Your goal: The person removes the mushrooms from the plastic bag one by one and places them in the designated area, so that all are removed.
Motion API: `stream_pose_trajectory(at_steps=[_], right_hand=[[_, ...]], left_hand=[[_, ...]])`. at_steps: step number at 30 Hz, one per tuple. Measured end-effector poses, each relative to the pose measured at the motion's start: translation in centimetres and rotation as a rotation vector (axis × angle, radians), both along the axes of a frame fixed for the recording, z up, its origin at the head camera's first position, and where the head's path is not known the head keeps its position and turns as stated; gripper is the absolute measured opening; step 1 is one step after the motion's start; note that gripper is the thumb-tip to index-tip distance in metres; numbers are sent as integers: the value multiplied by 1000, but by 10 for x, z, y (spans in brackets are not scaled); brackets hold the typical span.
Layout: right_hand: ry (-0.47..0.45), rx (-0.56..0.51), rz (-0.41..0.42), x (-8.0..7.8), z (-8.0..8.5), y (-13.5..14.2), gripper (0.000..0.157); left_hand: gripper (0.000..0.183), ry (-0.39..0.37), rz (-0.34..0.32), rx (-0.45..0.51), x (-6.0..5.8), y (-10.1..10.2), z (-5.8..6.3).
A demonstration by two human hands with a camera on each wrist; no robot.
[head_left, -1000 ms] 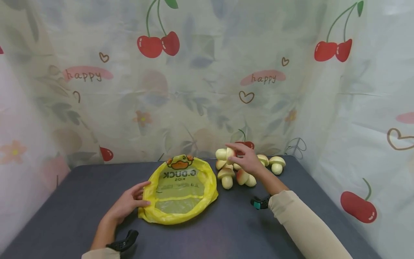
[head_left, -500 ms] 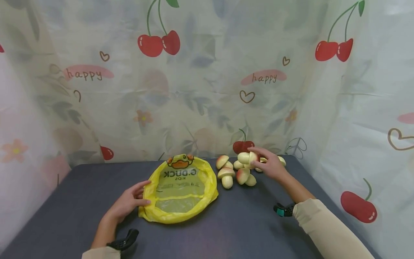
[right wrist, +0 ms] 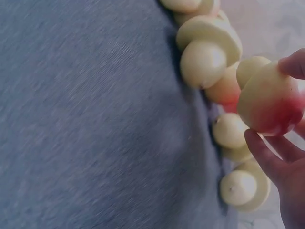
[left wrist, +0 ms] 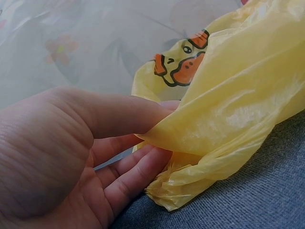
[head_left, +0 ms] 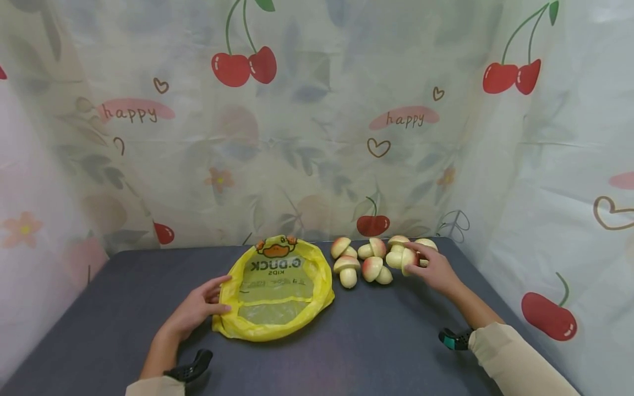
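My left hand (head_left: 195, 309) pinches the left rim of a yellow plastic bag (head_left: 271, 333) with a duck print; its mouth is spread wide. In the left wrist view the thumb and fingers grip a fold of the thin film (left wrist: 228, 119). At the right, my right hand (head_left: 437, 272) holds a toy mushroom (head_left: 399, 258) by its cap, the stem pointing left. The right wrist view shows the red-tinged cap (right wrist: 271, 102) between thumb and fingers, apart from the table. Behind it stand other mushrooms, partly hidden by the hand.
Several cream mushrooms with reddish caps, such as one upright mushroom (head_left: 348, 271) and a tipped mushroom (head_left: 372, 248), cluster right of the bag at the back edge of the dark table (head_left: 317, 366). A patterned curtain (head_left: 307, 137) hangs behind and at both sides.
My right hand has carried the mushroom rightward and lower, from above the left of the cluster to its right end, uncovering mushrooms it hid. My left hand and the bag stay put.
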State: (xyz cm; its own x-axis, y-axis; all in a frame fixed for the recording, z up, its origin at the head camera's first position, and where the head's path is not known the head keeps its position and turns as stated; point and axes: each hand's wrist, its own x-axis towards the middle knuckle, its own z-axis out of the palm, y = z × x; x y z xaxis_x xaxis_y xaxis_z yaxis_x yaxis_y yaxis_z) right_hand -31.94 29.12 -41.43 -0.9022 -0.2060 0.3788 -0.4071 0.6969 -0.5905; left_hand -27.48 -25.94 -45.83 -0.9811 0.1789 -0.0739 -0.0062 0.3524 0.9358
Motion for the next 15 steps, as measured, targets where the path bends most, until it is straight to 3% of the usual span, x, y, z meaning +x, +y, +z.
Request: stream_pose_trajectory(at_steps=[10, 15], right_hand=[[-32, 36, -53, 4, -19, 9, 54], [-55, 40, -76, 2, -30, 14, 55]], left_hand=[[75, 26, 30, -4, 1, -2, 0], [76, 32, 53, 40, 4, -2, 2]])
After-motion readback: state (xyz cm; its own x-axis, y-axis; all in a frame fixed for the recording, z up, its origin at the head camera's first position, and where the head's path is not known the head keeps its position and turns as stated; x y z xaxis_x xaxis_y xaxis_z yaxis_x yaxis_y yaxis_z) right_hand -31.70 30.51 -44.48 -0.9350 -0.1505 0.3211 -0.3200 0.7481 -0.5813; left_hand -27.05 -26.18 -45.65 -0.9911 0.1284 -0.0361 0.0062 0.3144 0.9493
